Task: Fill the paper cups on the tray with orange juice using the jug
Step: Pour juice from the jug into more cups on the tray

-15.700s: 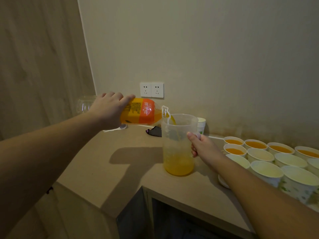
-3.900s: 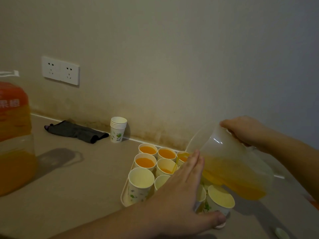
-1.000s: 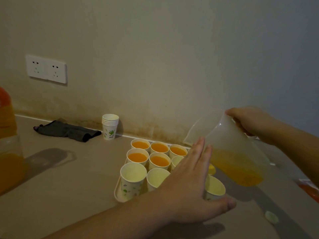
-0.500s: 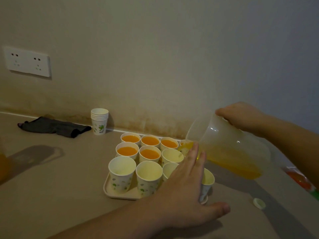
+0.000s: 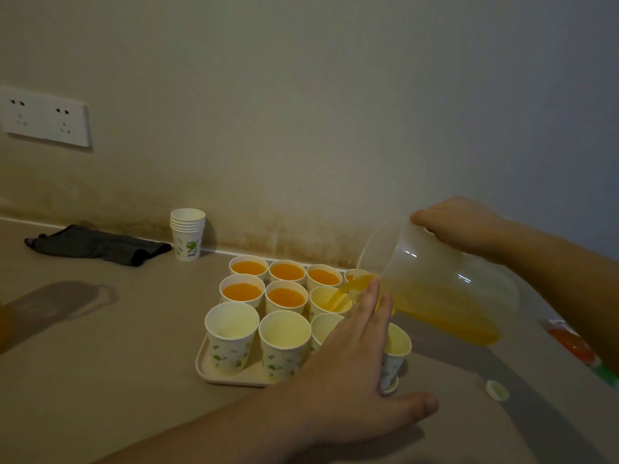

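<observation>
Your right hand (image 5: 460, 224) is gripping the translucent jug (image 5: 435, 279) at its upper rear, fingers curled round a handle that the hand itself is hiding. You are tilting the jug toward the left, spout down, and a stream of orange juice (image 5: 338, 298) is running from its lip into the third cup of the middle row (image 5: 330, 301), which is showing only a little juice at its bottom. The remaining juice is pooling along the lower wall of the jug.

Your left hand (image 5: 351, 370) is reaching in over the near right part of the tray (image 5: 202, 366), fingers (image 5: 370, 304) straight and lying close together, thumb spread wide to the right. Whether the palm is touching the cups beneath it cannot be told.

The tray is sitting on the table (image 5: 100, 363) and is carrying paper cups in rows. Five cups are standing filled: three in the far row (image 5: 287, 271) and two at the left of the middle row (image 5: 242, 291). A further far cup is partly hidden behind the jug's lip. The two near cups on the left (image 5: 231, 329) are showing pale, dry interiors, and another near cup (image 5: 397, 344) is standing at the tray's right corner.

Beyond the tray, a stack of spare cups (image 5: 187, 234) is standing by the wall, with a dark cloth (image 5: 97, 244) lying to its left. A small white cap (image 5: 497, 390) is lying on the table to the right.
</observation>
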Motion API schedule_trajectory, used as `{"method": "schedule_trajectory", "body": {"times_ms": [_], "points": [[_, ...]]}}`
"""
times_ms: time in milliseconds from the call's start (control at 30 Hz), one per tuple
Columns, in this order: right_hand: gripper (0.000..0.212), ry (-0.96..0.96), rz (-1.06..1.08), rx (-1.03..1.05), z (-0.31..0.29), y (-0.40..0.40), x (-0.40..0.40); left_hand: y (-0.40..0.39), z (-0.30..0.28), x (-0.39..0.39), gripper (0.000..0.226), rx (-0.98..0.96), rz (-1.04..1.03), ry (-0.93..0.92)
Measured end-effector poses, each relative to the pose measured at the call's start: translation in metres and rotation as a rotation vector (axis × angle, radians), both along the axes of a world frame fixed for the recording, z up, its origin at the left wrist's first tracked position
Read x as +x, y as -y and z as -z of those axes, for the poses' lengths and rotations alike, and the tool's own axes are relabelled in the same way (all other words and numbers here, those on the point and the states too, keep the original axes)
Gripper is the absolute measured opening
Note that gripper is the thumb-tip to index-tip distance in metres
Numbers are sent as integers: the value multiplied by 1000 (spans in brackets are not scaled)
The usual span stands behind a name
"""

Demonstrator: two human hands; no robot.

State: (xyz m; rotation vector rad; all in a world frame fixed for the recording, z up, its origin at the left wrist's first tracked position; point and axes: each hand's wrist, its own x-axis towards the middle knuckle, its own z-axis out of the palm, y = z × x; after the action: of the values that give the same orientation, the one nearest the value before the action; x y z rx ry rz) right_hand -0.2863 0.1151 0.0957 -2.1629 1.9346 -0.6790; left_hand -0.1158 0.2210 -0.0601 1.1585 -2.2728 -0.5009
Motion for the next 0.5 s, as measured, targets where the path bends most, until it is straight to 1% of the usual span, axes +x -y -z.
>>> {"method": "schedule_trajectory", "body": {"times_ms": [167, 300, 367, 500], "points": [[32, 12, 8, 39, 2, -1, -4, 0, 1, 1, 118, 4, 5, -20], [31, 11, -34, 4, 2, 0, -3, -1, 1, 2, 118, 2, 5, -24], [33, -41, -41, 15, 1, 0, -3, -1, 0, 2, 118, 4, 7, -23], [31, -27, -19, 11, 0, -1, -3, -2, 0, 1, 118, -2, 3, -20]]}}
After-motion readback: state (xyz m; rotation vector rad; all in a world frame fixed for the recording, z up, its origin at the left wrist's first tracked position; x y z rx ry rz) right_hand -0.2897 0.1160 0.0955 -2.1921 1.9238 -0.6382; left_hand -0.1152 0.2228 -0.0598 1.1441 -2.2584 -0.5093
